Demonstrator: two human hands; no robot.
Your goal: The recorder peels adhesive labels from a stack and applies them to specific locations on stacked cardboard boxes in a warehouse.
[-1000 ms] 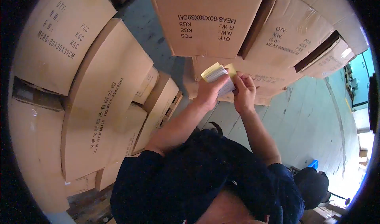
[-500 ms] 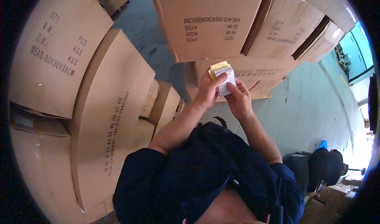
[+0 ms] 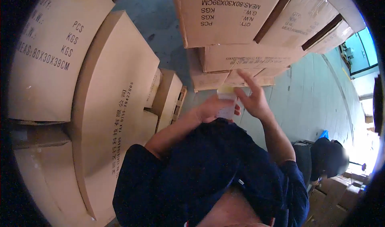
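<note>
A small stack of paper slips (image 3: 226,109), white with a yellow piece at its far end, is close in front of my chest. My left hand (image 3: 211,108) is wrapped round it, with fingertips showing past its right side. My right hand (image 3: 256,102) is raised just to the right of the stack, its fingers stretched out and apart. The right thumb is at the yellow end; whether it touches the paper I cannot tell. Motion blurs the slips and the right fingers a little.
Big cardboard cartons (image 3: 116,86) are piled along my left. More stacked cartons (image 3: 228,18) stand ahead, the lowest on a wooden pallet (image 3: 262,82). Grey-green floor (image 3: 309,102) stretches to the right. A person in a dark cap (image 3: 329,157) is at the lower right, near other boxes.
The stack and my left hand have come down closer to my body. My right hand has let go of the stack's near end and spread its fingers. The view has shifted slightly.
</note>
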